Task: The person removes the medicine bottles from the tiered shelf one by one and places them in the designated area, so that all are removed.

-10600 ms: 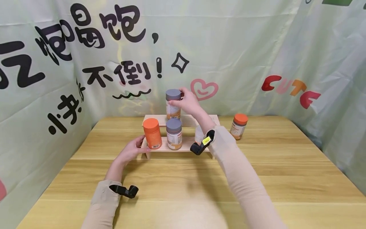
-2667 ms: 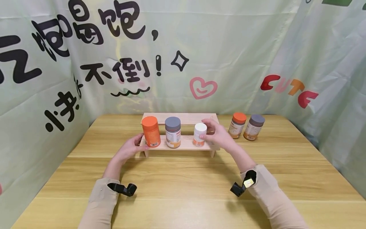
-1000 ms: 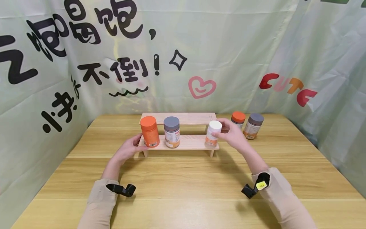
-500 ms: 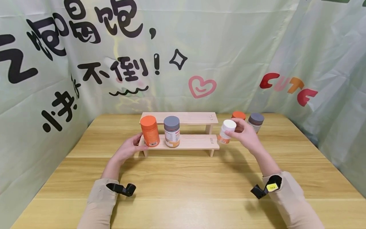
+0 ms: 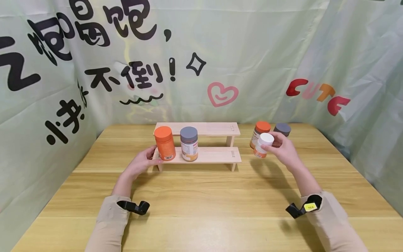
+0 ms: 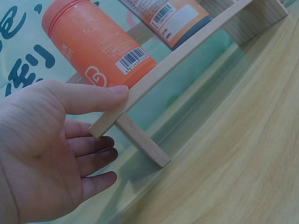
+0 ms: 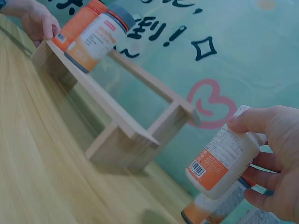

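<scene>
The right hand (image 5: 284, 150) holds the white bottle (image 7: 222, 158), with the thumb on the side toward the person and the fingers behind. The bottle is therefore to the left of this hand. Its long axis is nearly upright, with the cap at the top, and its base appears to be above the desk (image 5: 204, 203), not resting on it.

The most important relation seems to be between this bottle and two jars at the right part of the desk. The orange-lidded jar (image 5: 259, 130) is directly behind the bottle and partly covered by it; whether they touch, I cannot tell. The grey-lidded jar (image 5: 282, 129) stands farther right, behind the right hand, which hides most of its body.

The wooden rack (image 5: 217, 154) is to the left of the bottle, with a gap between them. The left hand (image 5: 140, 163) grips the left end of its lower shelf between thumb and fingers, well apart from the bottle. Beside this hand stands the orange jar (image 5: 165, 144), and next to it a second grey jar (image 5: 189, 144), both upright on this shelf.
</scene>
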### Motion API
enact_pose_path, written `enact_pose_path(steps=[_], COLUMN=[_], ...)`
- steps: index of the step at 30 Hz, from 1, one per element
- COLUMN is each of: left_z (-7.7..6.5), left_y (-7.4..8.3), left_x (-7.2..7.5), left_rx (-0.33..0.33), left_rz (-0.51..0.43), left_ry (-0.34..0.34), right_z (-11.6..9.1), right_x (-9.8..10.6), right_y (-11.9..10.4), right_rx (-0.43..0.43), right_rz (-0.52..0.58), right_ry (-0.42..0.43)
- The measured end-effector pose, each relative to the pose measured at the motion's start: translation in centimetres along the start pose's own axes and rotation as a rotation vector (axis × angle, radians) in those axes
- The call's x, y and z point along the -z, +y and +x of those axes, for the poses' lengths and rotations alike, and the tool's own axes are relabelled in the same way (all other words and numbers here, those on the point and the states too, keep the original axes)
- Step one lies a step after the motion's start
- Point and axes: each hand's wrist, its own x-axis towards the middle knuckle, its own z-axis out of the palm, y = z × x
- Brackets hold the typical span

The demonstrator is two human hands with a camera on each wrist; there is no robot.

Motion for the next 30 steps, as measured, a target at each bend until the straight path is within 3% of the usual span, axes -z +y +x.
enact_pose_path(steps=[17, 30], left_z=[0.0, -0.1], left_y=[0.0, 0.1], left_x=[0.0, 0.0], left_rx=[0.011, 0.004], left_rz=[-0.002, -0.010], left_ry=[0.007, 0.004], right_z=[-0.4, -0.3], right_x=[0.0, -0.3], right_y=[2.6, 3.6], right_rx=[-0.047, -0.081], right_rz=[-0.042, -0.057], right_ry=[0.013, -0.042])
